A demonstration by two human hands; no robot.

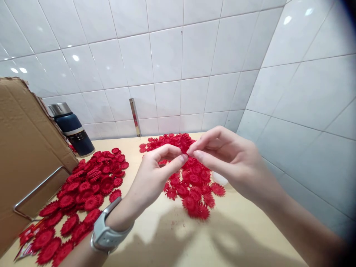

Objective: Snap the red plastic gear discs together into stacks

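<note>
Head view: both hands are raised above the desk [172, 237] and meet at their fingertips over the far pile of red flowers [191, 181]. The left hand [155, 174], with a grey watch [107, 231] on its wrist, has thumb and forefinger curled in a pinch on a small red flower piece [184, 142]. The right hand [228, 159] comes in from the right and pinches the same piece from the other side, its remaining fingers loosely bent. The piece is held in the air between the two hands, just above the pile; how much of it is covered by the fingers cannot be told.

A second, larger spread of red flowers [83, 193] lies on the desk to the left, running toward the near edge. Beside it stands a brown cardboard box [25, 148] with a metal handle [39, 193] showing in front of it. Behind the box, against the tiled wall [172, 59], stands a dark blue flask [73, 129] with a steel cap. A thin metal strip [135, 116] leans on the wall near the middle. The hands cast shadows on the desk below them.
</note>
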